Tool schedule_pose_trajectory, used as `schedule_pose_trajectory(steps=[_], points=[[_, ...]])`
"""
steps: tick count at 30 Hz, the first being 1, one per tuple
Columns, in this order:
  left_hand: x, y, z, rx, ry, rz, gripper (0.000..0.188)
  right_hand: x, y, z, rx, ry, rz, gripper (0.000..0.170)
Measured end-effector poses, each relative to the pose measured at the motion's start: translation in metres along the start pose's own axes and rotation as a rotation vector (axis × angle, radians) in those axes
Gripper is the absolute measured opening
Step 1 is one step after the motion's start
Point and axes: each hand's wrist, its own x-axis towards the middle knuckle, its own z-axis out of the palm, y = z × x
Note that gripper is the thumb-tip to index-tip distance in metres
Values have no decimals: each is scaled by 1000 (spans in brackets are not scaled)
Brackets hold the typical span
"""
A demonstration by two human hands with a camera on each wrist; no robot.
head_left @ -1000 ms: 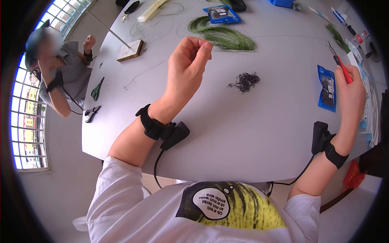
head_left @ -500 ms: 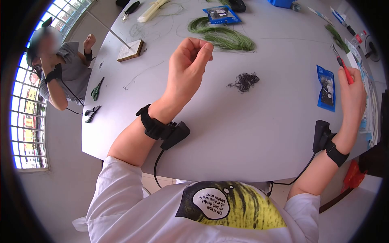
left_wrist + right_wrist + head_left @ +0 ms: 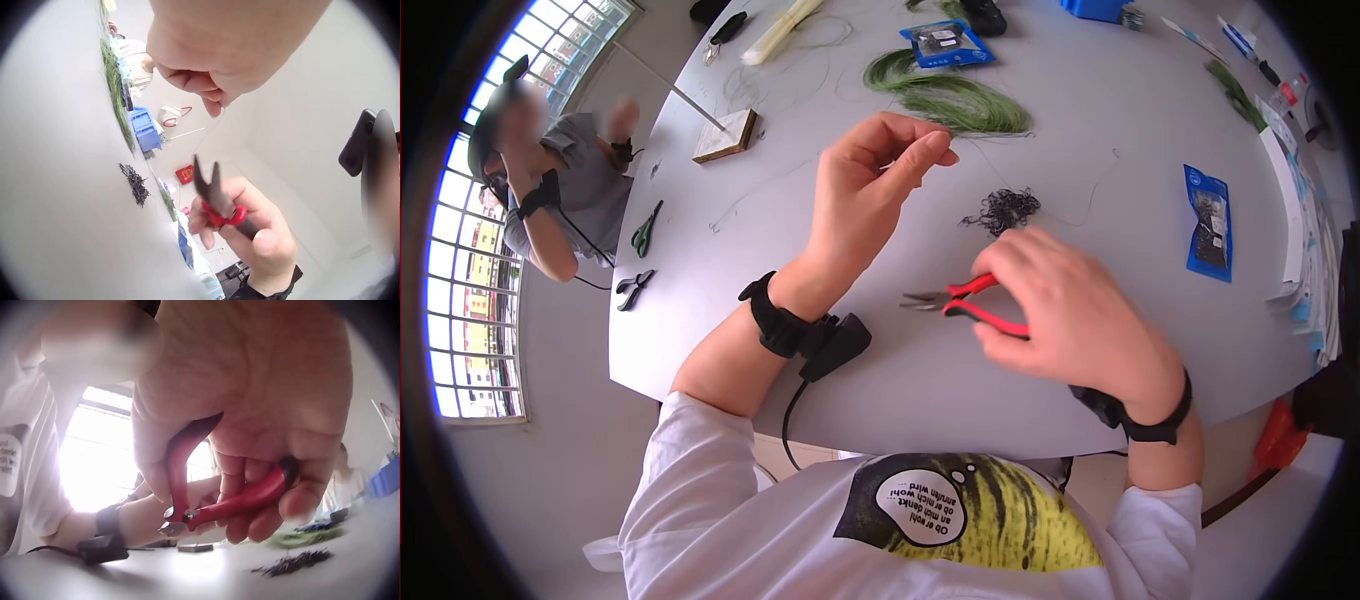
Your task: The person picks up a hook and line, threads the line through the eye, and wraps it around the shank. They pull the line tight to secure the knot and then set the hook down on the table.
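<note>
My left hand [image 3: 865, 180] is raised over the table, thumb and forefinger pinching a thin line [image 3: 212, 136]. That line trails away to the right and ends near a tiny dark hook [image 3: 1115, 153]. My right hand [image 3: 1080, 310] holds red-handled pliers [image 3: 985, 312], their handles spread between thumb and fingers and their jaws parted. The pliers' tips point left, below the left hand in the head view. A heap of small black fish hooks [image 3: 1003, 210] lies on the table between the hands. Behind the left fingertips is a bundle of green line [image 3: 970, 105].
Blue packets [image 3: 1208, 225] [image 3: 947, 43] lie at right and back. A wooden block with a rod [image 3: 725, 138], green-handled scissors [image 3: 645, 230] and black pliers [image 3: 635, 290] are at left. Another person [image 3: 580, 155] sits at the table's left side. Papers [image 3: 1290, 210] line the right edge.
My right hand has swung from the far right edge to the middle, bringing the pliers close to the left hand. The pliers' handles now show spread. My left hand has shifted slightly right and nearer.
</note>
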Motion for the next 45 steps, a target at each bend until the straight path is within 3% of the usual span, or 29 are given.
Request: schedule_pose_trajectory(steps=[3,6,12,16,20,22,24,26,27,30,31,35,45], points=[[-2,2,0,9,-16,29,12,2,0,17,-46,-60,-27,34],[-4,4,0,-4,-36,56,10,3,2,25,-69,27,-87,32],[-8,5,4,19,-90,165,7,4,6,25,-236,4,-179,33],[-11,9,6,44,-144,119,5,3,3,19,-263,29,-212,35],[-9,27,10,153,-164,175,4,8,-1,-16,-200,100,-179,24],[-6,37,11,234,-171,264,7,6,-9,-44,-43,201,138,15],[-2,45,15,235,-156,269,8,8,-9,-61,-8,290,96,14],[4,50,21,233,-149,276,10,13,-16,-72,634,391,218,24],[7,52,24,204,-138,276,10,15,-24,-86,680,261,311,37],[14,56,27,172,-125,290,9,27,-12,-81,839,210,269,43],[16,56,29,167,-120,297,9,31,-3,-74,771,255,186,35],[16,47,31,173,-87,282,8,40,4,-76,585,273,175,18],[17,47,20,169,-122,287,10,41,-2,-89,295,205,201,18]])
